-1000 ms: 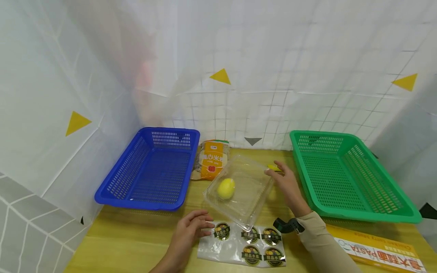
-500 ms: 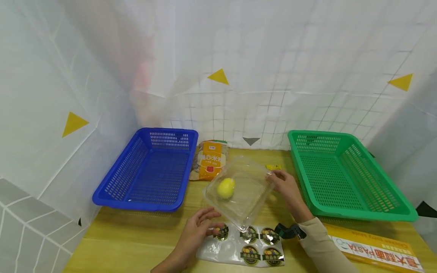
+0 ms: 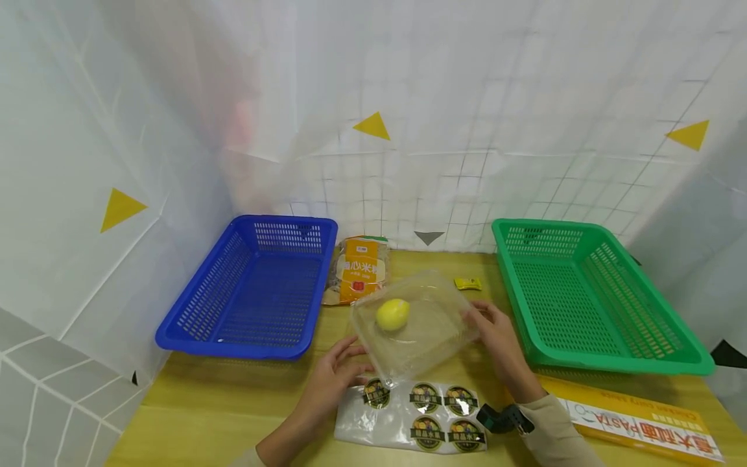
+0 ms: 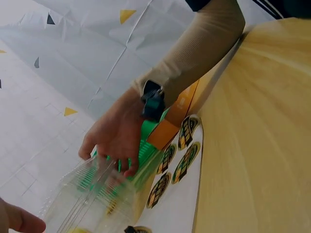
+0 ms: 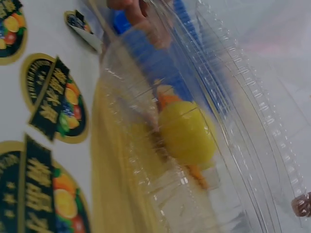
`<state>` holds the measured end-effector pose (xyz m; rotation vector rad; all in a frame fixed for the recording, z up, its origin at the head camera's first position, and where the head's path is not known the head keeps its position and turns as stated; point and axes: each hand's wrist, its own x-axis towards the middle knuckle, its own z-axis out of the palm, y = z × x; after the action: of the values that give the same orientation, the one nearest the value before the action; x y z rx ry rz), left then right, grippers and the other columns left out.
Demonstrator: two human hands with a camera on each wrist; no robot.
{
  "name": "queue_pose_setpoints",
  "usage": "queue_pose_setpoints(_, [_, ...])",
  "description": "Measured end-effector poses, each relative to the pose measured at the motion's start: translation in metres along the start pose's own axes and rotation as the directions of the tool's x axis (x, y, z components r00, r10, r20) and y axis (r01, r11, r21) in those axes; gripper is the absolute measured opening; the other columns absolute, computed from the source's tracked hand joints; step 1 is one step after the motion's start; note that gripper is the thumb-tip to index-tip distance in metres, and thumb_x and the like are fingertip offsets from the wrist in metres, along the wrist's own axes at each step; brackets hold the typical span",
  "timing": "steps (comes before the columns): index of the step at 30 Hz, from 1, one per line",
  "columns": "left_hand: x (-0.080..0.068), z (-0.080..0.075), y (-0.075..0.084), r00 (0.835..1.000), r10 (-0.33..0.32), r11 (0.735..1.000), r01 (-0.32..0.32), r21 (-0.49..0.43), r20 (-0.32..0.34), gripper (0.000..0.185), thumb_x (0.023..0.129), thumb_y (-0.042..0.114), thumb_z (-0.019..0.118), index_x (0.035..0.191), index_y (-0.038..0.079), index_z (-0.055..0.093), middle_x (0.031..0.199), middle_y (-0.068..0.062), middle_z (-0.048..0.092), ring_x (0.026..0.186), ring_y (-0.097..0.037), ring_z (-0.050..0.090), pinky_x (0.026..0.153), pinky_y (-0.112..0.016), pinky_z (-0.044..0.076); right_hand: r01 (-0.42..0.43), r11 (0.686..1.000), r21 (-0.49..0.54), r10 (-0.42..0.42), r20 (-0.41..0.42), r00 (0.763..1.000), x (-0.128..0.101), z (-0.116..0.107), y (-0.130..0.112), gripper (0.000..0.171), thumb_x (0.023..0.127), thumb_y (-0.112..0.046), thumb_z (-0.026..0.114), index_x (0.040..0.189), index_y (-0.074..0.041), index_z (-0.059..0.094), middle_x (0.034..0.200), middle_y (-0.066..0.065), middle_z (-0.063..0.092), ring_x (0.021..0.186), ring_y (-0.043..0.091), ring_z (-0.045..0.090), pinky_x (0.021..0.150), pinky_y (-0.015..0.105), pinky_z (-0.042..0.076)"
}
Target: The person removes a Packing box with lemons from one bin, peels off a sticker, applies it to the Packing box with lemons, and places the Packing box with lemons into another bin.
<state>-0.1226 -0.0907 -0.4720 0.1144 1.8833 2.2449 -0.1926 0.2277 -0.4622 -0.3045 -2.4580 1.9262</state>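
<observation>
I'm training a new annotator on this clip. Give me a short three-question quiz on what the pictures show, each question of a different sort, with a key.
1. True or false: the lemon lies inside the clear plastic box.
2. Multiple choice: the sticker sheet lies (A) in the blue basket, (B) on the table in front of the clear plastic box, (C) in the green basket.
3. Fill in: the right hand touches the box's ____ side, the left hand its near left corner.

Key: 1 true; 2 B; 3 right.
</observation>
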Motion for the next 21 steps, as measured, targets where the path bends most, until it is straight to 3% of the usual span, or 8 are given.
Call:
queue_pose_setpoints(8, [0.008,-0.007,-0.001,0.999,0.032,0.999,-0.031,0.035,-0.019,0.069,0.089,-0.005,0.061,0.154,-0.008,0.037,0.143,-0.025,0.053,0.112,-0.032,0.066,0.087,-0.032,0.058,-0.025,0.998,-0.062,0.028,0.048,0.998,-0.016,-0.004,0.002,0.058,0.107,-0.029,0.059,0.15,0.007,0.046,0.139,0.027,0.055,0.113,0.033,0.056,0.077,0.031,0.056])
queue_pose_setpoints(15, [0.013,-0.01,0.0,0.998,0.066,0.996,-0.065,0.053,-0.013,0.06,0.092,-0.003,0.061,0.149,-0.01,0.043,0.142,-0.026,0.053,0.106,-0.028,0.067,0.085,-0.034,0.059,-0.059,0.998,-0.036,0.061,0.062,0.996,-0.026,-0.003,0.002,0.059,0.105,-0.027,0.057,0.152,0.006,0.043,0.139,0.027,0.054,0.115,0.035,0.056,0.078,0.035,0.058])
queue_pose_setpoints(21, [0.018,-0.014,-0.001,0.998,0.061,0.996,-0.06,0.059,-0.007,0.061,0.093,-0.004,0.061,0.15,-0.009,0.043,0.146,-0.026,0.051,0.114,-0.033,0.063,0.086,-0.032,0.059,-0.076,0.997,-0.002,0.076,0.049,0.996,-0.035,-0.004,0.003,0.054,0.106,-0.025,0.056,0.15,0.004,0.045,0.14,0.026,0.053,0.118,0.037,0.054,0.078,0.035,0.059])
